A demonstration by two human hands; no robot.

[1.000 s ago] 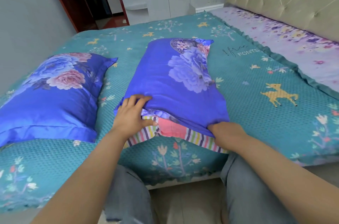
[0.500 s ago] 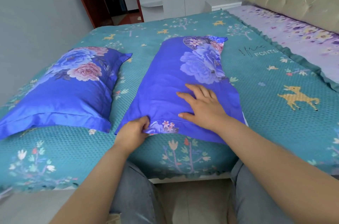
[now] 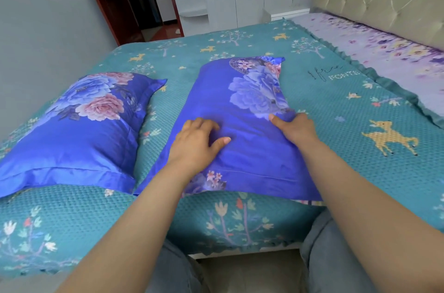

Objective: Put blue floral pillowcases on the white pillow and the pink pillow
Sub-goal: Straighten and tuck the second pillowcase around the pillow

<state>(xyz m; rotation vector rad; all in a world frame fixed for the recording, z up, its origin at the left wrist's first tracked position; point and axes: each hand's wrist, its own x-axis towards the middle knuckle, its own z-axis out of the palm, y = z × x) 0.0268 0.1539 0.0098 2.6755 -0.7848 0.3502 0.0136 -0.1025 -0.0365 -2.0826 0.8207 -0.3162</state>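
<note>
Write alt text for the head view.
Both hands, left hand and right hand, press on a blue floral pillowcase covering a pillow on a teal bedspread. A second cased pillow lies to its left.

— What is in front of you?

— A bed (image 3: 324,124), under a teal bedspread (image 3: 336,168) printed with deer and small trees. A lilac floral sheet (image 3: 384,52) runs along its far right side.

— What lies on it?

— Two pillows in blue floral cases, side by side and apart. The left pillow (image 3: 79,129) lies alone. On the right pillow (image 3: 242,100) my left hand (image 3: 195,143) and right hand (image 3: 296,129) rest.
</note>
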